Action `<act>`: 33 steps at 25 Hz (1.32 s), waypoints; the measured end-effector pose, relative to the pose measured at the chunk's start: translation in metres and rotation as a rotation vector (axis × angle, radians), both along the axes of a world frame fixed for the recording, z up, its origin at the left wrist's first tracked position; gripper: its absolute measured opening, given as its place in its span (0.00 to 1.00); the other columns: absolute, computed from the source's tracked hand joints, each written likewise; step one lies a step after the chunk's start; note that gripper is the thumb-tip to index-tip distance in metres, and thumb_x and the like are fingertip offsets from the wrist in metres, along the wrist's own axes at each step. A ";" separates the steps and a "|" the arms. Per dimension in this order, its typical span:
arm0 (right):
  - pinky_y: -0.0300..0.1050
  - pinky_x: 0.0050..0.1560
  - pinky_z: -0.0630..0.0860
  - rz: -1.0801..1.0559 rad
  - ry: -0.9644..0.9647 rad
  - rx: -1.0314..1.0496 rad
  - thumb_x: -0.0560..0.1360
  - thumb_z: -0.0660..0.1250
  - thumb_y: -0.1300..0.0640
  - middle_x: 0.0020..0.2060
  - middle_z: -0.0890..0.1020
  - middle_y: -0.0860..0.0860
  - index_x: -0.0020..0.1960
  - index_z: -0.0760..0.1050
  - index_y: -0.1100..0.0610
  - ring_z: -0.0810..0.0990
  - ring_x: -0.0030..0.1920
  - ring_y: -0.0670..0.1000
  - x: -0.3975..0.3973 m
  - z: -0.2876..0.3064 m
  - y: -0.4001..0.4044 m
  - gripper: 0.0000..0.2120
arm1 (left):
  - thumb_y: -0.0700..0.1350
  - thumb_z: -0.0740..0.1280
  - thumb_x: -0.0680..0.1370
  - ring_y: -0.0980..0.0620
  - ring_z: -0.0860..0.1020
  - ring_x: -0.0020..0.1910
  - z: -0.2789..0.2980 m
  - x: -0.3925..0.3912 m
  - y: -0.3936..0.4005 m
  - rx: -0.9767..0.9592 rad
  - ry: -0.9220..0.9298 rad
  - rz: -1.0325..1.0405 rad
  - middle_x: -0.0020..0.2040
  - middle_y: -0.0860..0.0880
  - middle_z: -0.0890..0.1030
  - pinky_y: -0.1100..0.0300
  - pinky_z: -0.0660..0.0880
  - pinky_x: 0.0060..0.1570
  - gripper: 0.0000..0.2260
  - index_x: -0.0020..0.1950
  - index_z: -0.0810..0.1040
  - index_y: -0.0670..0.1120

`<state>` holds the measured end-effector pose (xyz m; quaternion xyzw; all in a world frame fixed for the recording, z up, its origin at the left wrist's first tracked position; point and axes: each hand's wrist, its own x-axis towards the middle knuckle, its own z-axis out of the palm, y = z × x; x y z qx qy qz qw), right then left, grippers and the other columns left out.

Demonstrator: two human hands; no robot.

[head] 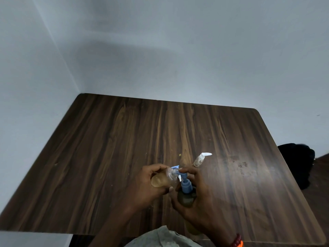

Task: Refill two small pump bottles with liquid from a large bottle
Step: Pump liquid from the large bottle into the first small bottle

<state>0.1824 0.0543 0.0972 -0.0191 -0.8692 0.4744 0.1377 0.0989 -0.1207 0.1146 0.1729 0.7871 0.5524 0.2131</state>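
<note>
Over the worktop point(124, 139), at 6 o'clock, the left hand point(142, 186) is gripping a tilted small bottle point(165, 177) while the right hand point(194, 191) is wrapping the large bottle point(186, 197), pumping into it. Another pump bottle point(199, 160), at 1 o'clock, is seemingly awaiting its refill.

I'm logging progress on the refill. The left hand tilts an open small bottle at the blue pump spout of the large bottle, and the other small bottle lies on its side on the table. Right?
Not quite: the head view shows the other small bottle standing upright with its white pump on, not lying down. The rest holds: the left hand tilts the open small bottle at the large bottle's blue pump.
</note>
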 end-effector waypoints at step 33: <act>0.40 0.65 0.78 -0.072 -0.084 0.063 0.76 0.75 0.48 0.61 0.85 0.59 0.75 0.64 0.37 0.84 0.62 0.48 -0.004 0.007 -0.002 0.32 | 0.43 0.81 0.72 0.58 0.85 0.54 -0.001 -0.004 0.003 -0.029 0.006 -0.024 0.54 0.53 0.87 0.66 0.81 0.51 0.18 0.60 0.85 0.50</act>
